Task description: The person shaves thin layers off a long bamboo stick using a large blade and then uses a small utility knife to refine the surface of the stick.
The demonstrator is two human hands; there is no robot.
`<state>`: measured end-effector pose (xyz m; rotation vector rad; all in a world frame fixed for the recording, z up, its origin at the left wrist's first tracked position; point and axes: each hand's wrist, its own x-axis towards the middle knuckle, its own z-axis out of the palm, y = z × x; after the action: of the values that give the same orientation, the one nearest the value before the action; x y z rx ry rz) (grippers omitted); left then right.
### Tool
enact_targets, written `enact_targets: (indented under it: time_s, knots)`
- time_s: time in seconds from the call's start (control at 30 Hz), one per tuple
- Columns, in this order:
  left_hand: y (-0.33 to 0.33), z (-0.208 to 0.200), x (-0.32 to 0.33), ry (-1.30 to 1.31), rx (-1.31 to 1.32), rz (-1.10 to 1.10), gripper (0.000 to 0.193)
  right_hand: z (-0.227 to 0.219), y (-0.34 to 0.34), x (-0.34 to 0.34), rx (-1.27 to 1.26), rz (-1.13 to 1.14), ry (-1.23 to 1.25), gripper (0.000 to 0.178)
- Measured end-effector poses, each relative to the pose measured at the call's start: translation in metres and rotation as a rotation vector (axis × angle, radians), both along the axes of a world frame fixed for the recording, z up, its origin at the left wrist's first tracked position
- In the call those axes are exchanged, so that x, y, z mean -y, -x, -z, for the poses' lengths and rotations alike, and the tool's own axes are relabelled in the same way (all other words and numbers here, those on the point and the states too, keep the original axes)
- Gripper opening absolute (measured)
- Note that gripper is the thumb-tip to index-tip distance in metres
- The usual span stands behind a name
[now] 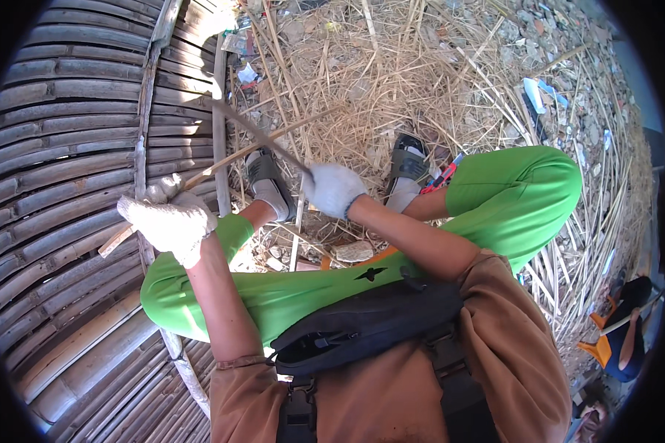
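Gloved right hand (334,189) (gripping blade (258,134))

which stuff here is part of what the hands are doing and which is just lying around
In use:
- left hand in white glove, holding thin pale bamboo strip
- right hand in white glove, gripping long dark blade
- curved panel of bamboo slats

Lying about:
- dry straw litter
- blue and white scraps

A thin bamboo strip (222,164), pale tan and long, lies slanted, its lower end gripped in the gloved left hand (171,221). A dark narrow blade (262,136), held by the gloved right hand (334,188), crosses over the strip, pointing up and left toward the bamboo panel
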<state>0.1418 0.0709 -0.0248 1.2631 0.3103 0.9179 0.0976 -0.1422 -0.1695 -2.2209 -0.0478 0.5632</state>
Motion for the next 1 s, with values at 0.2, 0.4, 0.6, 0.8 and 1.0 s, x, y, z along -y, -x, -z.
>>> enact_targets:
  time_s: [0.2,0.4,0.6,0.8,1.0]
  knots:
    - [-0.001,0.002,-0.007,0.186,-0.033,-0.074,0.033,0.016,-0.007,-0.007,-0.073,0.012,-0.067,0.048]
    - [0.005,0.016,-0.023,-0.073,-0.031,-0.053,0.029,-0.059,0.019,-0.049,0.226,-0.171,-0.181,0.034]
    - [0.005,-0.001,-0.003,0.102,-0.016,-0.043,0.033,0.099,-0.011,0.039,-0.146,0.141,0.127,0.044]
    - [-0.001,0.015,-0.022,0.036,-0.024,-0.079,0.031,-0.020,0.010,-0.033,0.088,-0.038,-0.165,0.044]
    - [0.004,0.015,-0.029,-0.028,-0.089,-0.098,0.030,0.083,-0.005,0.034,-0.147,0.109,0.040,0.043]
